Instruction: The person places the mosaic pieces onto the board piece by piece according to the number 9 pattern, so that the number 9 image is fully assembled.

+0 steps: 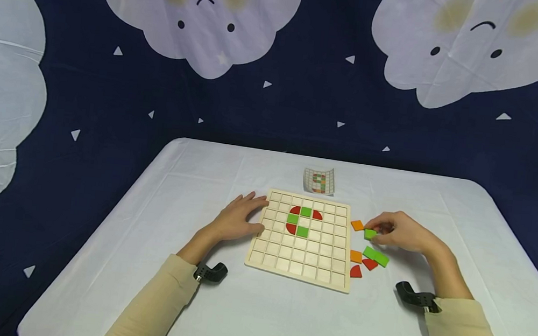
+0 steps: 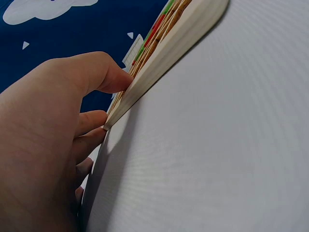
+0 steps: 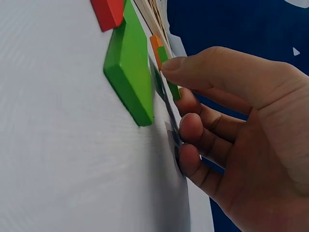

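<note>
A pale wooden grid board (image 1: 298, 255) lies flat on the table. On its upper part sit several red quarter-round tiles and green square tiles (image 1: 302, 232). My left hand (image 1: 236, 220) rests at the board's left edge, thumb and fingertips touching the rim; the left wrist view shows the thumb on the board's side (image 2: 159, 60). To the right of the board, my right hand (image 1: 404, 232) pinches a small green square tile (image 1: 370, 234) between thumb and fingers. In the right wrist view this green tile (image 3: 175, 92) shows edge-on at the thumb tip.
Beside the board's right edge lie orange tiles (image 1: 355, 257), red quarter-round tiles (image 1: 356, 272) and more green tiles (image 1: 376, 257). Another orange tile (image 1: 357, 226) is left of the pinched one. A curled printed pattern card (image 1: 319, 181) lies behind the board on the white table (image 1: 216, 314).
</note>
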The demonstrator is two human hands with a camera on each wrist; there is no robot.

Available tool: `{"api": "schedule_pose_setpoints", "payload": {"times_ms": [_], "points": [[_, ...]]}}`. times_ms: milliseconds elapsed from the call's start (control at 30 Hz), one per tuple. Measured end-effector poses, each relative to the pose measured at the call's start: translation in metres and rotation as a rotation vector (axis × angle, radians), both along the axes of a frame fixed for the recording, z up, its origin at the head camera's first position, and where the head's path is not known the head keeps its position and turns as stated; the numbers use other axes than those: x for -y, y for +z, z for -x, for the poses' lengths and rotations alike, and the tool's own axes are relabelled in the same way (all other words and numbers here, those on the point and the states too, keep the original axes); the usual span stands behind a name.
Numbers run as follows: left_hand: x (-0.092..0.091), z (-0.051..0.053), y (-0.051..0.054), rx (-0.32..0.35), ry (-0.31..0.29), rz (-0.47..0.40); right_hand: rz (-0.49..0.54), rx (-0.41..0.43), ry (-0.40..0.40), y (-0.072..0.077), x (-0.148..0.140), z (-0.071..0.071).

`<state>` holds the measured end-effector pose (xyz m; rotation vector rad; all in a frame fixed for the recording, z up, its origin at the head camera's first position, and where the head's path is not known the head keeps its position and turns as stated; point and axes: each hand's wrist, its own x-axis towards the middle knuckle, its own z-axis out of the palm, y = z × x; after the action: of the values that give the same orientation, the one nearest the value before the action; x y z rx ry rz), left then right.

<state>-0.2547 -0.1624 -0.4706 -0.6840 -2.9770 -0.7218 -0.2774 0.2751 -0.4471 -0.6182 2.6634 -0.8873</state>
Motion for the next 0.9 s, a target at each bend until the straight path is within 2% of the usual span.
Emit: {"api": "schedule_pose_setpoints", "payload": {"times_ms": [333,667,900], "points": [[0.001,0.0,-0.001,-0.003,0.005,-0.003,0.044,-0.017,0.032,-0.001,0.017,0.004],[0.001,0.001,-0.002,0.011,0.024,0.009,0.045,-0.054,0.075,-0.006,0.032,0.011],[0.001,0.001,-0.003,0.018,0.021,0.013,0.054,-0.065,0.099,-0.003,0.041,0.01]]}}
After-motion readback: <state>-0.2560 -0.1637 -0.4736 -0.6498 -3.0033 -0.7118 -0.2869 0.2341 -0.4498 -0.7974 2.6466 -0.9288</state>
